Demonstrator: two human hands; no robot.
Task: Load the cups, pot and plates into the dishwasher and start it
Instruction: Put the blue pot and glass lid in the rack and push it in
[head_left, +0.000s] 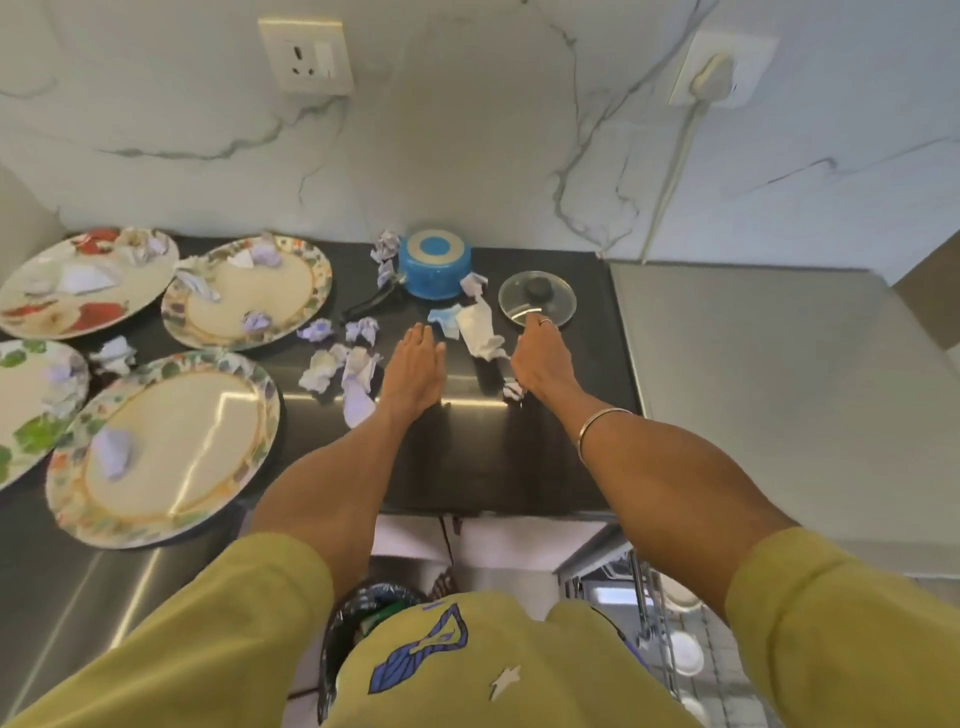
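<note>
On a dark countertop (467, 467), the left hand (415, 364) lies flat with straight fingers, holding nothing. The right hand (540, 358) reaches the glass lid (537, 299), seemingly pinching its rim. An upturned blue pot (435, 270) sits behind; four plates (176, 447) lie left among crumpled paper scraps (322, 369).

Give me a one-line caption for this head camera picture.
Both hands reach over a dark counter: left hand flat, right hand touching a glass lid beside an upturned blue pot.

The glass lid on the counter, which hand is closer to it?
Right. The right hand reaches the near edge of the glass lid, fingertips at its rim. The left hand lies flat on the counter, off to the lid's left.
</note>
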